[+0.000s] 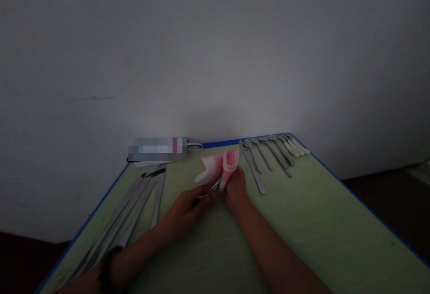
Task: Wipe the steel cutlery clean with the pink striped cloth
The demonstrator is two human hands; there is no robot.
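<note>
A pink and white cloth stands up in folds above the middle of the table. My right hand is closed on it from the right, its fingers mostly hidden behind the fabric. Pinched in my left hand is a thin piece of metal cutlery, whose other end disappears into the cloth, so its kind does not show. Just right of my right hand lies a table knife, apart from it.
Spoons and other metal cutlery lie in a row at the back right, beside several white-handled pieces. Long metal utensils lie along the left. A blurred box with a cord stands at the back left, near the wall.
</note>
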